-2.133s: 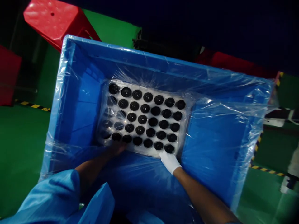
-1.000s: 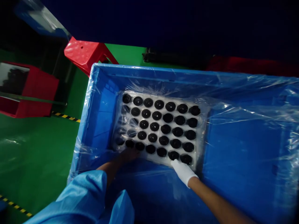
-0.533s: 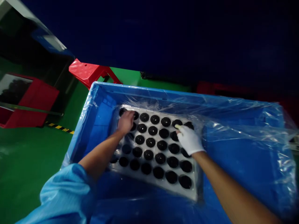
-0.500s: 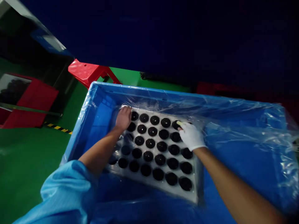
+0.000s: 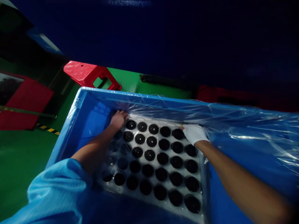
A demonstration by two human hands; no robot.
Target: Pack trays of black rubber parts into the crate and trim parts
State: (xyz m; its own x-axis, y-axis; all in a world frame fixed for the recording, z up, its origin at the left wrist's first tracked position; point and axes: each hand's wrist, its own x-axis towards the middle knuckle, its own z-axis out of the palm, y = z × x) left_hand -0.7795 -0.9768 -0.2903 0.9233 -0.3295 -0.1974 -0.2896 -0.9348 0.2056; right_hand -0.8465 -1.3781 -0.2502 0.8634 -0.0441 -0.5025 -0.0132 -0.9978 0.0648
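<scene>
A white tray (image 5: 157, 150) with rows of round pockets lies in a blue crate (image 5: 63, 137) lined with clear plastic film (image 5: 254, 137). Most pockets show round black parts (image 5: 148, 170), some with a bright spot at the centre. My bare left hand (image 5: 119, 119) is closed at the tray's far left corner, fingers bent over the edge. My right hand (image 5: 195, 133), in a white glove, is closed on the far edge near the right corner. Its bare thumb or fingertip shows beside a pocket; the other fingers are hidden. Film covers the tray's left side.
Beyond the crate a red plastic stool (image 5: 91, 74) stands on the green floor (image 5: 21, 161). A large dark blue surface (image 5: 163, 37) fills the top of the view. Red bins (image 5: 25, 99) and black-yellow floor tape (image 5: 48, 128) are at the left.
The view has shifted, so the crate and tray look larger and lower. My right hand's light-tipped finger, earlier over a pocket, has drawn back to the tray's far edge. The left hand stays at its corner.
</scene>
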